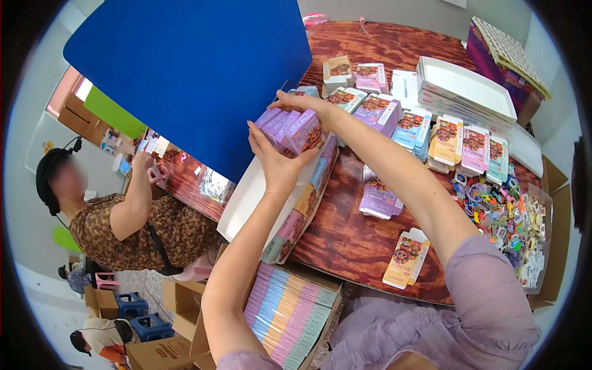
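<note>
Between my two hands is a small stack of purple printed boxes [297,131], pressed together side by side. My left hand [279,165] grips the near and left side, its thumb along the bottom of the boxes. My right hand [311,110] curls over the far side, fingers closed on the same boxes. They are at the far part of a white tray [246,200]; whether they touch its floor I cannot tell. Along the tray's right side stands a row of blue, orange, pink and green boxes [306,200].
A blue partition board [197,68] rises behind the tray. Flattened cartons [380,196] and box stacks [447,139] lie on the wooden table [345,240]. Colourful trinkets [493,206] fill a bin at right. White trays [465,89] are stacked behind. A co-worker [123,222] works at left.
</note>
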`<act>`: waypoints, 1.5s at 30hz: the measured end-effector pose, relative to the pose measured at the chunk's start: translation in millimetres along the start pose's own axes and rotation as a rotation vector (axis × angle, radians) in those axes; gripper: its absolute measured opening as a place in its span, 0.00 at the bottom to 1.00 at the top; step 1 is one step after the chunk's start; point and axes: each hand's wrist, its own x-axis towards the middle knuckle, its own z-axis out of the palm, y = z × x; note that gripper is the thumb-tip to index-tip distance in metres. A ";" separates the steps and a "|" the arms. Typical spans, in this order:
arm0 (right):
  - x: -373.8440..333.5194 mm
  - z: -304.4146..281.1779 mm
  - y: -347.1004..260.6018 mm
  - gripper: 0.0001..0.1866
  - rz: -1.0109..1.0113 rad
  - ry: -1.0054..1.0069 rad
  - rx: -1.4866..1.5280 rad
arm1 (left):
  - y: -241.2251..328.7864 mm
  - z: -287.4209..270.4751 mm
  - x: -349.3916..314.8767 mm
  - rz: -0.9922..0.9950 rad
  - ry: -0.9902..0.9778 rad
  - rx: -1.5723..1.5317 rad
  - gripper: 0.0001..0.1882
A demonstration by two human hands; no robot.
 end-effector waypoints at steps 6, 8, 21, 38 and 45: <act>1.5 -5.6 -5.1 0.37 0.029 0.050 -0.029 | -0.5 3.2 -7.7 0.030 -0.071 -0.002 0.76; 3.8 -3.3 -5.2 0.36 0.007 0.056 -0.087 | 2.4 3.6 -11.8 0.039 -0.081 -0.008 0.76; 9.5 -18.9 -5.4 0.36 -0.103 0.042 -0.305 | -9.1 11.5 -17.2 0.085 -0.240 -0.072 0.69; -17.6 -8.7 -29.9 0.35 -0.194 0.303 -0.554 | -9.7 16.7 -16.2 0.057 -0.268 0.285 0.64; -58.1 53.8 -11.1 0.38 -0.622 0.246 -1.600 | -27.1 10.6 -19.1 0.043 -0.295 0.335 0.58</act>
